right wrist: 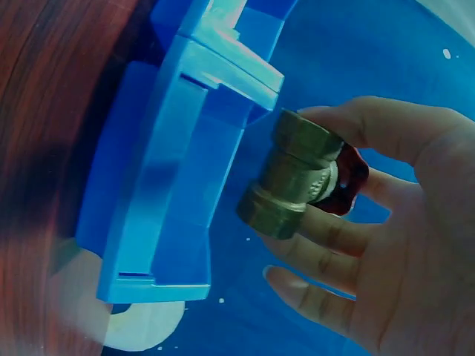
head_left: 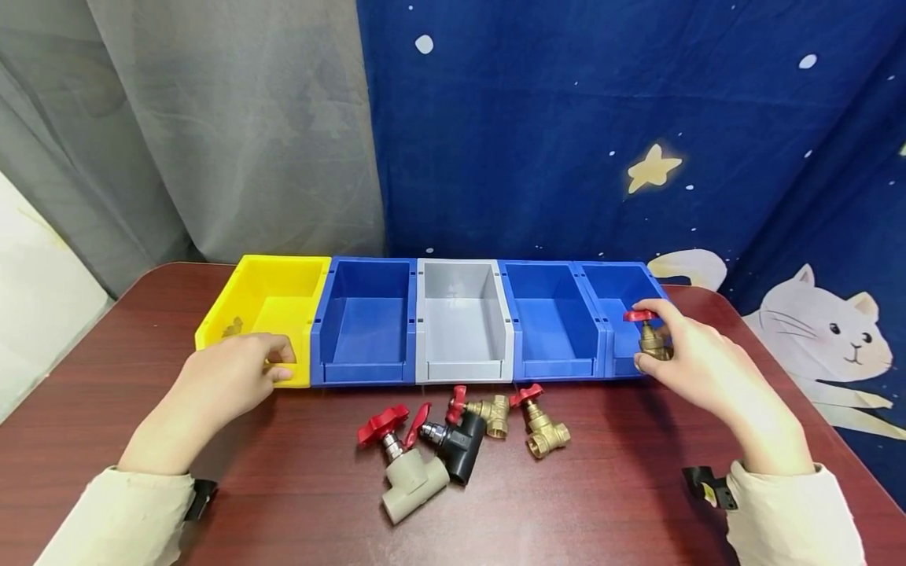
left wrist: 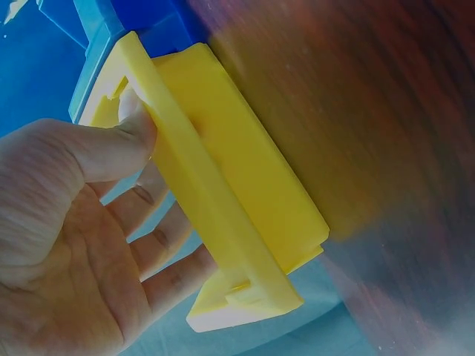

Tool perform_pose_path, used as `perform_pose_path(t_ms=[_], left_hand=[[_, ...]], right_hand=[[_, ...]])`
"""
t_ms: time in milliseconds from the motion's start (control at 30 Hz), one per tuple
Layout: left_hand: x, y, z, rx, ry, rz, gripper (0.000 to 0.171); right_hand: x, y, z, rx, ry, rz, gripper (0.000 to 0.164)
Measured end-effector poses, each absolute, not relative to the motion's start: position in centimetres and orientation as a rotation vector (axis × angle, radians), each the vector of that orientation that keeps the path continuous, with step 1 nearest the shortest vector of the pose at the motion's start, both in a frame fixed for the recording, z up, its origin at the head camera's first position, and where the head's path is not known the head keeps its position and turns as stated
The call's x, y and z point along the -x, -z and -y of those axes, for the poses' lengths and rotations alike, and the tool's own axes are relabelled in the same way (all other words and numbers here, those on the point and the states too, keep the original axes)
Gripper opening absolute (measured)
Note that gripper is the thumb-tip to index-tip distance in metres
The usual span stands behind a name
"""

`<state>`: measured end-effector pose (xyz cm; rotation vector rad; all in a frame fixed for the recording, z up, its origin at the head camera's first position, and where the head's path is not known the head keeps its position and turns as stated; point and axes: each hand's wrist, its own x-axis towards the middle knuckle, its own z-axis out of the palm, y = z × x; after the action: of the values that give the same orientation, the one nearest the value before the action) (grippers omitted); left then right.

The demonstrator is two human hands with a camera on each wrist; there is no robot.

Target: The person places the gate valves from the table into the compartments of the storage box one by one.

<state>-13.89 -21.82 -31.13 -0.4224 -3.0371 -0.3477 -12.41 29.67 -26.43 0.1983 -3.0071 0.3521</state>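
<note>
My left hand grips the front lip of the yellow bin at the left end of the row, thumb at the rim. My right hand holds a brass gate valve with a red handwheel, over the front of the rightmost blue bin. In the right wrist view, the thumb and fingers are around the valve, with its pipe end toward the bin. On the table before the bins lie a grey plastic valve, a black valve and two brass valves, all with red handwheels.
Between the end bins stand a blue bin, a light grey bin and another blue bin, side by side. They stand on a dark red wooden table. Behind hang a grey curtain and a blue star-patterned curtain.
</note>
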Motion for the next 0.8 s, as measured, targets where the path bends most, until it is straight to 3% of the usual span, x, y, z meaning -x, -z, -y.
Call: perform_pose_path(t_ms=[300, 800], left_hand=[[13.9, 31.1, 21.8, 0.414, 0.35, 3.053, 0.017], [14.0, 31.2, 21.8, 0.411, 0.348, 3.047, 0.018]], right_hand=[[14.1, 27.2, -29.6, -0.14, -0.394, 3.004, 0.069], [17.5, 28.9, -30.2, -0.17, -0.435, 3.011, 0.061]])
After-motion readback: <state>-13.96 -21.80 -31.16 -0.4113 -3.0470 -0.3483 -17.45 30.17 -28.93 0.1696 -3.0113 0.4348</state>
